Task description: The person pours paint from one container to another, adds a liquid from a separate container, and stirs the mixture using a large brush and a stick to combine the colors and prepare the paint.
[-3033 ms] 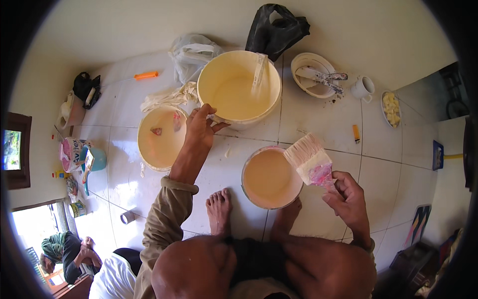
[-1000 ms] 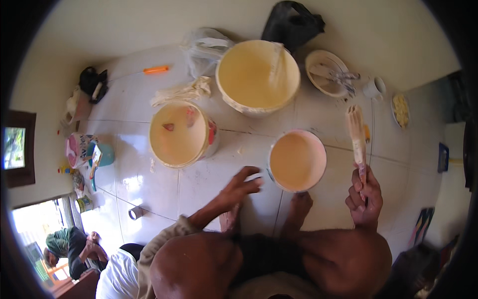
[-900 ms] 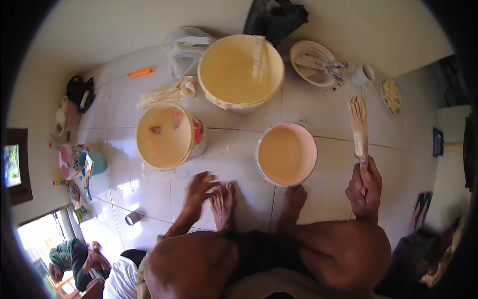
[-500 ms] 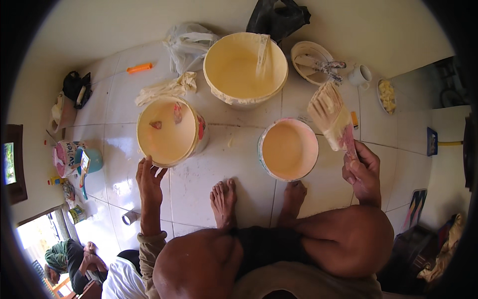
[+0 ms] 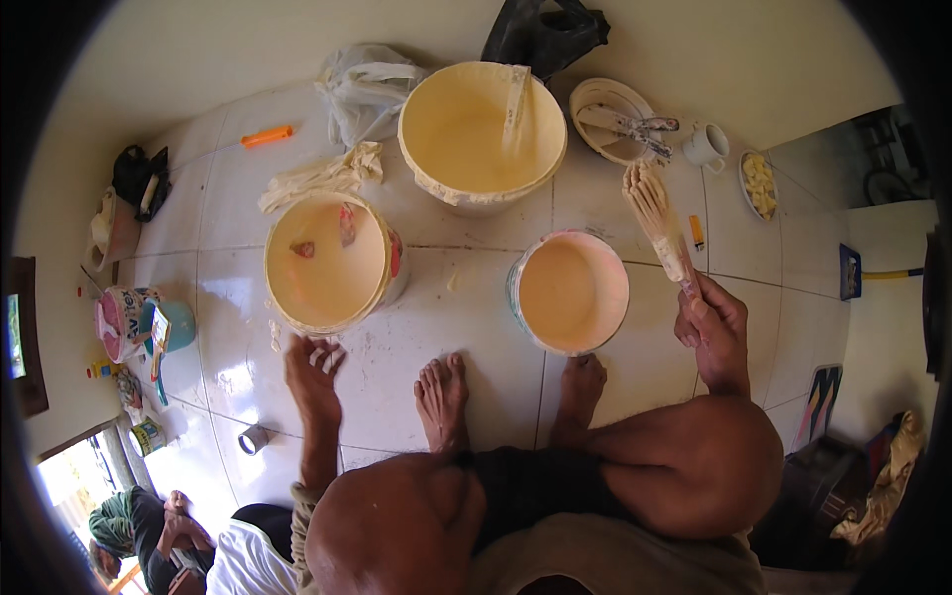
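My right hand (image 5: pixel 716 322) is closed around the handle of a wide paintbrush (image 5: pixel 654 213), held upright with its cream-coated bristles pointing up and away from me. It is to the right of a small paint bucket (image 5: pixel 513 297) holding peach-cream paint. On the left, my left hand (image 5: pixel 314 369) is open and empty, its fingers loosely bent, just below a second bucket (image 5: pixel 395 266) with pale paint and reddish patches inside. Behind them stands a large cream tub (image 5: pixel 446 188), a paint-caked strip leaning against its inner wall.
A bowl with scrapers (image 5: pixel 595 94), a white mug (image 5: pixel 706 146) and a dish of yellowish chunks (image 5: pixel 759 183) stand at the back right. Lighters, a crumpled cloth (image 5: pixel 322 178) and plastic bags lie about. More paint pots (image 5: pixel 124 322) are at far left; another person (image 5: pixel 149 526) sits lower left.
My left hand has come off the left bucket's rim and drawn back toward me. The paintbrush in my right hand has turned from its broad face to nearly edge-on.
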Tool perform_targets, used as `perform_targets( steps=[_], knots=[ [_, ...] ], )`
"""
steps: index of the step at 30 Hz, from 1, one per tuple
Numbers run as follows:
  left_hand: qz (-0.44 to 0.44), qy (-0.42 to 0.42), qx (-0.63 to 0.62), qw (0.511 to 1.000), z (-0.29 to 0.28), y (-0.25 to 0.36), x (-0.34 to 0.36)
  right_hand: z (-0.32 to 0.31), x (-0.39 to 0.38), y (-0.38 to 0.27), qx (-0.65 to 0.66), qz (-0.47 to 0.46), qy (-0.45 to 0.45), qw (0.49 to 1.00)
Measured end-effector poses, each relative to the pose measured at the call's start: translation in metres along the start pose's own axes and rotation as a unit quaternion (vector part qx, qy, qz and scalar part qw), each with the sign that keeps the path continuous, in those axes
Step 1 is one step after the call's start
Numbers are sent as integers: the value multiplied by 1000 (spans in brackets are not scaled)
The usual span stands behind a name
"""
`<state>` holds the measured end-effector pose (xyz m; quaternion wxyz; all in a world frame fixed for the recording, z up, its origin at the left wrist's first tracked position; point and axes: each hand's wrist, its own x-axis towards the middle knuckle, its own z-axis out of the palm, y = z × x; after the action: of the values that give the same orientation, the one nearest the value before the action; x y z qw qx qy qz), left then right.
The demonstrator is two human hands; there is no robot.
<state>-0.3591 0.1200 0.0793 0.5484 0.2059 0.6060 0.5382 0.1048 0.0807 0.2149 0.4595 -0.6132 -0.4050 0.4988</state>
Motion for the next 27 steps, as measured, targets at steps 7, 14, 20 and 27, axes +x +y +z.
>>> perform_targets(
  steps=[7,14,20,27],
  knots=[
    [-131,-167,99,972,34,-34,-56,-2,2,9,19,1,-5,1000],
    [-86,-241,158,954,51,-7,-42,1,5,20,62,0,19,998],
    [-67,-592,186,781,158,33,-64,47,13,-1,5,1,-65,998],
    [-112,-451,125,876,195,11,-68,116,36,14,-114,-121,-208,964]
  ],
)
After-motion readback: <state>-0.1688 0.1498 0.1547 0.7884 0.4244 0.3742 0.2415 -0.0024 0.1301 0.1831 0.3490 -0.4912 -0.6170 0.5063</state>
